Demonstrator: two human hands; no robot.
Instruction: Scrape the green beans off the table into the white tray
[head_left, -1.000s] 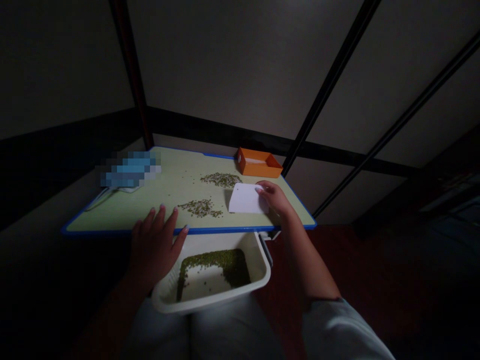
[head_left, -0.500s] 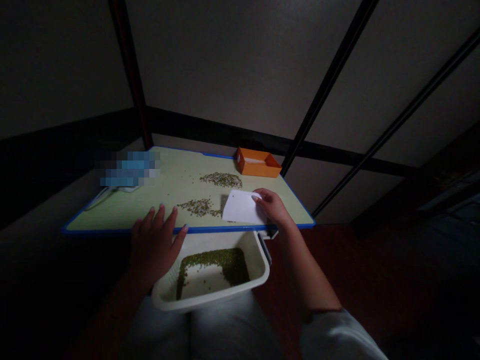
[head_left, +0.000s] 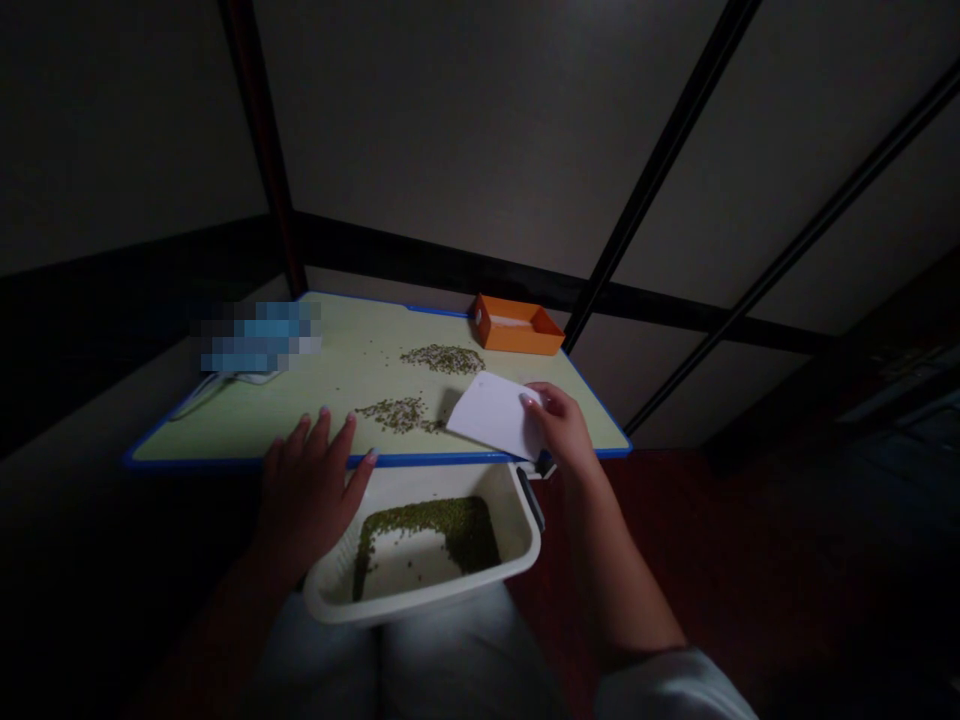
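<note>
My right hand [head_left: 561, 428] grips a flat white plastic scraper [head_left: 495, 412] and holds it tilted just right of a small pile of green beans [head_left: 397, 413] near the front edge of the pale green table [head_left: 247, 420]. A second bean pile [head_left: 442, 358] lies farther back. My left hand [head_left: 311, 490] rests with fingers spread on the table's blue front edge, beside the rim of a white basket [head_left: 517, 555] on my lap. The basket holds more green beans [head_left: 465, 530].
An orange box [head_left: 517, 326] stands at the table's back right corner. A blurred blue object [head_left: 259, 336] with a white cable lies at the back left. Dark frame bars run up behind the table. Dark floor lies to the right.
My right hand has drawn the scraper toward the table's front edge and tilted it, its left edge now close to the near bean pile. My left hand has stayed put.
</note>
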